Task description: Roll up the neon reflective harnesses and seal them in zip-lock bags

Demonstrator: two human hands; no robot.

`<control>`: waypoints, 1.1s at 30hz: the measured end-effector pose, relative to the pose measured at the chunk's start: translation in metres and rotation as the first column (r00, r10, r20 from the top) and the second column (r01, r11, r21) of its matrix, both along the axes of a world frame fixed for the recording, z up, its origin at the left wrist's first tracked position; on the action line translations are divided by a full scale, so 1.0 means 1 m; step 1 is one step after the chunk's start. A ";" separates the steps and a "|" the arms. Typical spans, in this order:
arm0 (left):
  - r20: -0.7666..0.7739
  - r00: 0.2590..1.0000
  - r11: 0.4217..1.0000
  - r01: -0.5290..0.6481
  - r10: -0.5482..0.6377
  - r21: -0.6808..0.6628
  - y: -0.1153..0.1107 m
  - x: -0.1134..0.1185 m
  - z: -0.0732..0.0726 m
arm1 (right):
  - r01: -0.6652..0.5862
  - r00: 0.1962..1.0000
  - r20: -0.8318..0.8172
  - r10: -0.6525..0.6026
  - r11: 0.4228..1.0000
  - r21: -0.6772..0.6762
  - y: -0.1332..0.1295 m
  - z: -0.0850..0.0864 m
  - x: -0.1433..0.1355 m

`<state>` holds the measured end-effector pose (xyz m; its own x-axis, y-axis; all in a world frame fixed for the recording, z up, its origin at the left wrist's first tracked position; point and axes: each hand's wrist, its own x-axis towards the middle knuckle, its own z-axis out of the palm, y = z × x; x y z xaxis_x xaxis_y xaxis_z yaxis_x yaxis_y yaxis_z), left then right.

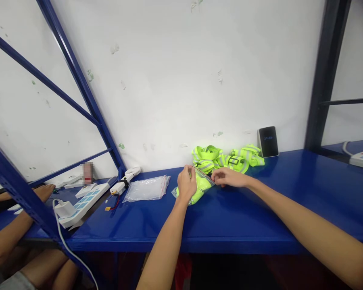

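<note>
A clear zip bag [176, 193] with a folded yellow-green reflective strap [202, 186] inside lies on the blue table in front of me. My left hand [187, 183] is closed on the bag's upper left edge. At the upper right end of the same edge, my right hand [226, 177] pinches the bag's corner between thumb and finger. Just behind the bag, against the wall, rests a heap of yellow-green reflective straps [208, 156] with grey stripes and a black buckle [233, 161].
Left of my hands is a stack of clear zip bags [147, 188]. Beyond it are a white handheld fan [133, 172], a battery with wires [118, 187] and a power strip [86, 205]. A phone [268, 141] leans on the wall. Another person's hand [44, 192] shows past the blue post.
</note>
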<state>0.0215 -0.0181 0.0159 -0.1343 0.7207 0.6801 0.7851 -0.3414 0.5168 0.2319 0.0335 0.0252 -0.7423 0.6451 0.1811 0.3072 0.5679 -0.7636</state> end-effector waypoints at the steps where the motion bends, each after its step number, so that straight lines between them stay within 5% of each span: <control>1: -0.006 1.000 1.000 -0.001 0.001 -0.004 0.000 0.000 0.000 | 0.001 1.000 0.003 -0.001 1.000 0.031 0.000 0.000 0.000; 12: -0.014 1.000 1.000 -0.004 0.004 -0.003 -0.001 0.002 0.001 | 0.099 0.987 0.079 -0.141 0.914 0.394 -0.008 0.001 -0.004; 17: -0.007 1.000 1.000 -0.014 0.014 -0.001 -0.002 0.001 0.001 | 0.079 0.996 -0.056 -0.071 0.986 0.145 -0.007 0.001 -0.006; 22: -0.012 1.000 1.000 -0.003 0.003 0.008 -0.001 0.001 0.001 | 0.054 0.994 -0.090 -0.062 0.995 -0.080 0.001 -0.001 -0.005; 33: -0.016 1.000 1.000 0.003 -0.003 0.004 0.000 0.001 0.000 | 0.022 0.997 -0.072 -0.033 0.988 -0.153 -0.002 0.001 -0.003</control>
<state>0.0229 -0.0181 0.0161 -0.1208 0.7182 0.6853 0.7924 -0.3460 0.5023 0.2292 0.0312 0.0265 -0.7122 0.6892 0.1333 0.2606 0.4359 -0.8615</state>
